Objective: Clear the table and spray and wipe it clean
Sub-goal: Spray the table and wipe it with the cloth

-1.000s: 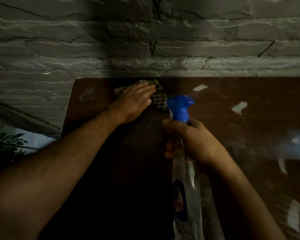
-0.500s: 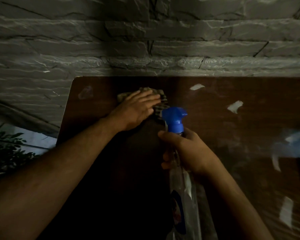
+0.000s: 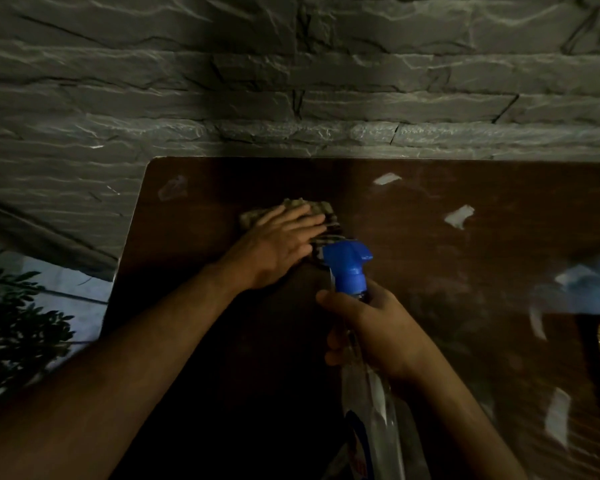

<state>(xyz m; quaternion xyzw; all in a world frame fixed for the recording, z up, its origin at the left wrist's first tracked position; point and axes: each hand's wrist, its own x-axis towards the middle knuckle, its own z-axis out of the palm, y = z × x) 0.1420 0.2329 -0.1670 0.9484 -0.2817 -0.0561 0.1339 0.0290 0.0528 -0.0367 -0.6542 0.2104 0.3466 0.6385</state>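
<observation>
A dim room: a dark brown counter (image 3: 413,209) stands against a grey stone wall (image 3: 291,81). Your left hand (image 3: 278,244) lies flat, fingers straight, pressing a checked cloth (image 3: 312,211) onto the counter near its far left corner. Your right hand (image 3: 371,327) has its grip curled round the neck of a clear spray bottle (image 3: 368,393), whose blue trigger head (image 3: 347,265) sits just beside the cloth. Pale smears (image 3: 459,216) mark the counter to the right. Judged from this, wiping is under way: keep the palm flat, press evenly, overlap your strokes, and work rightward toward the smears. Hold the bottle clear of the cloth's path.
</observation>
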